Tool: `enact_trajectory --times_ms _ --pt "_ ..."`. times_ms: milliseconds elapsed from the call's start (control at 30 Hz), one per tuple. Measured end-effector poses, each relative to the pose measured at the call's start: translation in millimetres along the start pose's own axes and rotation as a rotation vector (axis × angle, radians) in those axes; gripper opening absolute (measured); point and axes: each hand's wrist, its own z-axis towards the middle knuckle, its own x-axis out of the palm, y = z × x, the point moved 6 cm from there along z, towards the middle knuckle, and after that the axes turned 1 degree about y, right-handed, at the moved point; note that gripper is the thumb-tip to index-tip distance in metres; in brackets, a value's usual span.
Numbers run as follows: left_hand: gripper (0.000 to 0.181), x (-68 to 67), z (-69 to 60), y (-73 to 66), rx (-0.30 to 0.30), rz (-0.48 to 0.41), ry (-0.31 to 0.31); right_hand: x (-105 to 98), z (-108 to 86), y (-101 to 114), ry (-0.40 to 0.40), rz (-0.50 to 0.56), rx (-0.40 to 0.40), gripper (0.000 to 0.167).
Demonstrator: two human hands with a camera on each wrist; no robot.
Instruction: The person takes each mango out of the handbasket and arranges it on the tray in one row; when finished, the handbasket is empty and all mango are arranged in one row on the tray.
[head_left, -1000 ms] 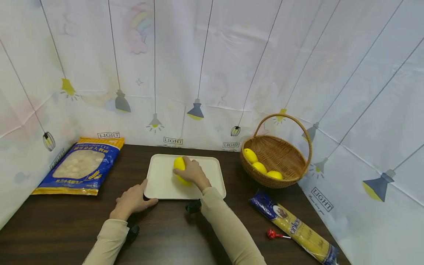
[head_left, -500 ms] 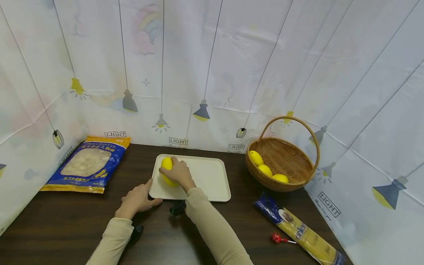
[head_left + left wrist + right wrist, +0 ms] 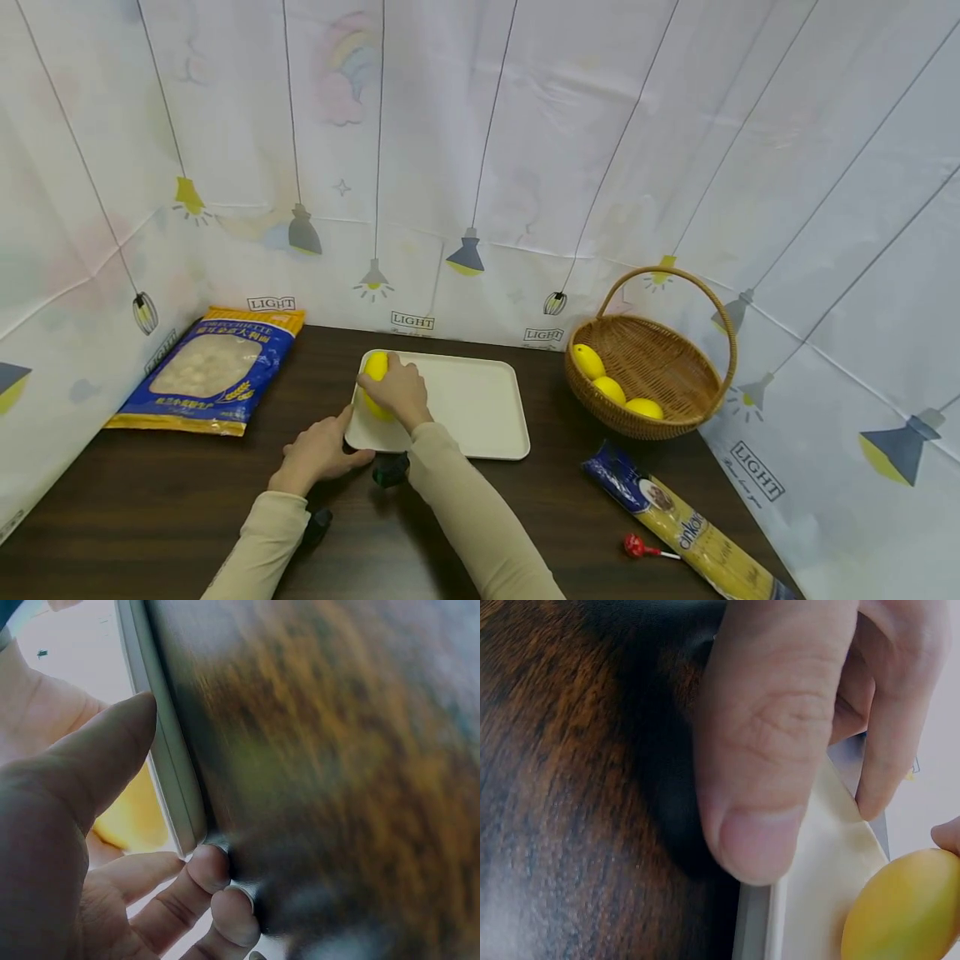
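Note:
Over the left end of the cream tray (image 3: 472, 408), my right hand (image 3: 402, 393) grips a yellow lemon (image 3: 375, 367) from its right side. My left hand (image 3: 318, 452) rests at the tray's front left corner, fingers extended along the left side and thumb at the front edge. In the left wrist view the lemon (image 3: 139, 817) shows yellow behind my left thumb and fingers. The right wrist view has a large thumb at the tray rim, with the lemon (image 3: 904, 911) at lower right and a fingertip touching it. Whether the lemon touches the tray, I cannot tell.
A wicker basket (image 3: 660, 367) with three lemons stands right of the tray. A blue and yellow pasta bag (image 3: 206, 367) lies at the back left. Front right are a long pasta packet (image 3: 690, 529) and a red lollipop (image 3: 634, 546). A patterned cloth hangs behind.
My right hand has moved the lemon leftward, from nearer the tray's middle to its left end. My left hand has stayed at the corner. The head view has shifted slightly.

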Motion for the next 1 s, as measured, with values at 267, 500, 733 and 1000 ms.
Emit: enact_trajectory --times_ms 267,500,733,1000 --pt "0.093 2.4 3.4 1.1 -0.010 0.001 0.011 -6.0 2.4 -6.9 0.030 -0.009 0.036 0.083" --pt "0.096 2.8 3.0 3.0 -0.027 0.007 0.023 -23.9 1.5 -26.1 0.034 -0.010 0.043 0.085" --pt "0.096 2.6 2.7 0.6 -0.024 0.019 0.026 -59.8 -5.1 -52.1 -0.006 -0.067 0.006 0.085" --pt "0.096 1.8 1.3 1.9 -0.017 0.026 0.030 -113.8 -13.4 -85.8 -0.100 -0.154 -0.079 0.084"
